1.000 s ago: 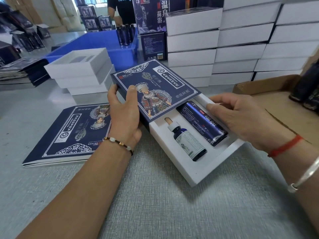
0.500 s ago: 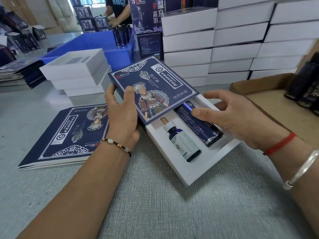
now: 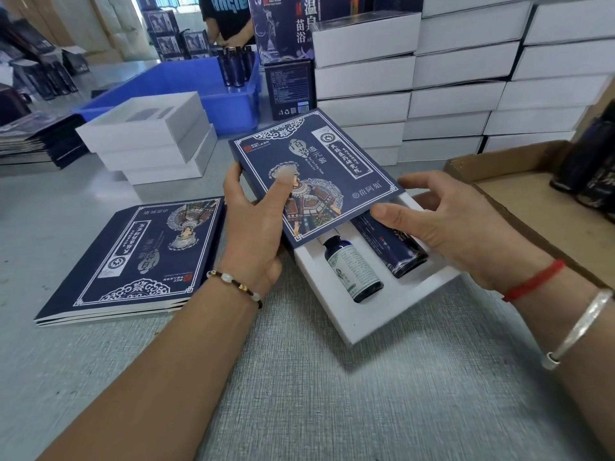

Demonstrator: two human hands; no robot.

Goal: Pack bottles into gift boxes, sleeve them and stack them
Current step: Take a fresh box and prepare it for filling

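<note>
A white gift box (image 3: 346,311) lies on the table, half inside a dark blue printed sleeve (image 3: 319,168). Two bottles sit in its insert: a small dropper bottle (image 3: 352,271) on the left and a taller dark blue bottle (image 3: 404,251) on the right, their tops hidden under the sleeve. My left hand (image 3: 256,227) grips the sleeve's left edge, thumb pressed on its top face. My right hand (image 3: 442,217) holds the box's right side, thumb lying on the tall bottle at the sleeve's mouth.
Flat blue sleeves (image 3: 133,261) are piled at the left. Empty white boxes (image 3: 146,134) stand behind them, by a blue bin (image 3: 199,84) with dark bottles. White boxes (image 3: 466,78) are stacked at the back. An open cardboard carton (image 3: 519,201) sits at right. A person stands far behind.
The sleeve has slid further over the box, now covering the bottles' upper halves. My right thumb has moved toward the sleeve's mouth.
</note>
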